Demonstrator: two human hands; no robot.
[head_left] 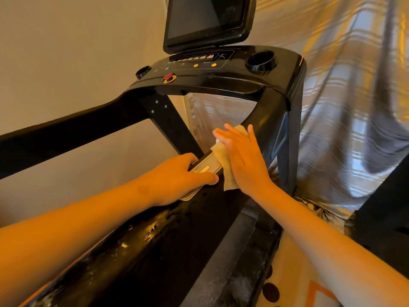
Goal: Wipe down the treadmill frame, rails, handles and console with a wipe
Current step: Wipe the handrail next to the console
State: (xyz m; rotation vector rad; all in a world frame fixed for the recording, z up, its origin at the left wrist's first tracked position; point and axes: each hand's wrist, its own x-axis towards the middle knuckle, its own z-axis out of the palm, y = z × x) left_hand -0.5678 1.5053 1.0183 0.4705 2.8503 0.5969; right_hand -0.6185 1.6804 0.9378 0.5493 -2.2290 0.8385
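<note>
My left hand (177, 177) on the handle (205, 168); my right hand (243, 160) just right of it, flat on wipe (221, 156). Console (232, 72) beyond, screen (205, 21) above it.

Dim amber light, curtain glare, wide-angle warp

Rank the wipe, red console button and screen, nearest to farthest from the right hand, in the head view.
1. wipe, pressed under the right hand
2. red console button, farther up and left
3. screen, at the top, farthest back
</note>
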